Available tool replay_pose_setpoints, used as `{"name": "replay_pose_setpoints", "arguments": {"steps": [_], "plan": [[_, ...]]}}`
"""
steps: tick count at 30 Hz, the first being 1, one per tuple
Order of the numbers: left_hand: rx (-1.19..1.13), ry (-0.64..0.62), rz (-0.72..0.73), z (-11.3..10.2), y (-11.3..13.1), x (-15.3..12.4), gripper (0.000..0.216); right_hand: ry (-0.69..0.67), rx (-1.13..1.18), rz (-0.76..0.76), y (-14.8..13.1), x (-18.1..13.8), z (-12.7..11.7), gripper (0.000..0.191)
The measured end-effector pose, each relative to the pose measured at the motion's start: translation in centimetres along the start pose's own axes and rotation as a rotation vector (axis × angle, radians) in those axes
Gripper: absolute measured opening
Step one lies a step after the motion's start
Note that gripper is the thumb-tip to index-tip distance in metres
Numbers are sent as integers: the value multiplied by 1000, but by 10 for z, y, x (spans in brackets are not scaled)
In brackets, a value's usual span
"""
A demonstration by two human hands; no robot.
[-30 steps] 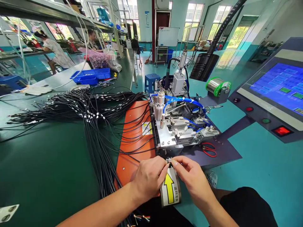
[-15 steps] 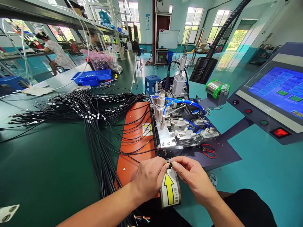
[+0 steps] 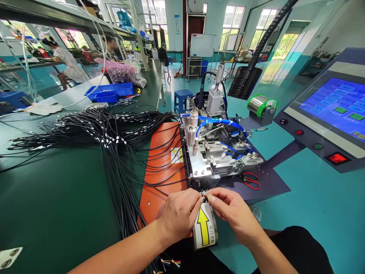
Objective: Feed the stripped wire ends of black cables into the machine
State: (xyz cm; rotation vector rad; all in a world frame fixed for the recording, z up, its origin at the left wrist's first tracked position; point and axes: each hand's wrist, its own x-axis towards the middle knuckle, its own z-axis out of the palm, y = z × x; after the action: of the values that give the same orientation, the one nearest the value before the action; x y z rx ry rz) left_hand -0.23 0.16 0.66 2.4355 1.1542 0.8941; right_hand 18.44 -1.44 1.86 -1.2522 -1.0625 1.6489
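Note:
Thin coloured wires (image 3: 205,195) from a cable end show between my fingertips at the machine's front edge. My left hand (image 3: 181,211) is closed, its thumb and forefinger pinching them from the left. From the right, the thumb and forefinger of my right hand (image 3: 231,208) pinch the same wires. Just below my fingers is a curved metal part with a yellow arrow label (image 3: 203,227). Behind my hands stands the soldering machine (image 3: 212,152), with black cables (image 3: 164,168) running across its orange cover (image 3: 152,217). My fingers hide the cable's end.
A large bundle of black cables (image 3: 116,179) lies on the green bench (image 3: 71,205). Red-handled scissors (image 3: 251,181) rest on the machine's base, right of my hands. A solder spool (image 3: 261,105) and a screen panel (image 3: 336,102) stand further right. Two people sit at the back left.
Orange and blue wire strands show more plainly between my fingertips. Both hands stay almost in place, and the view has shifted slightly.

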Motion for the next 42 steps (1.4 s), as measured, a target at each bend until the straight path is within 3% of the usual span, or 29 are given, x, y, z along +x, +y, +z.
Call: {"name": "replay_pose_setpoints", "arguments": {"steps": [12,20,29,34,42], "plan": [[-4,16,5,1,-1,-1,22,-67,55,37,-2,-2,-7,40],[-15,1,-13,0,0,0,21,-30,19,-50,3,3,-2,29],[-6,2,21,0,-2,0,20,-29,25,-61,5,4,1,34],[-8,7,14,-1,0,1,21,51,-12,-37,7,-2,-7,33],[4,-10,-3,0,-1,0,22,109,-135,-95,2,-2,1,31]]}}
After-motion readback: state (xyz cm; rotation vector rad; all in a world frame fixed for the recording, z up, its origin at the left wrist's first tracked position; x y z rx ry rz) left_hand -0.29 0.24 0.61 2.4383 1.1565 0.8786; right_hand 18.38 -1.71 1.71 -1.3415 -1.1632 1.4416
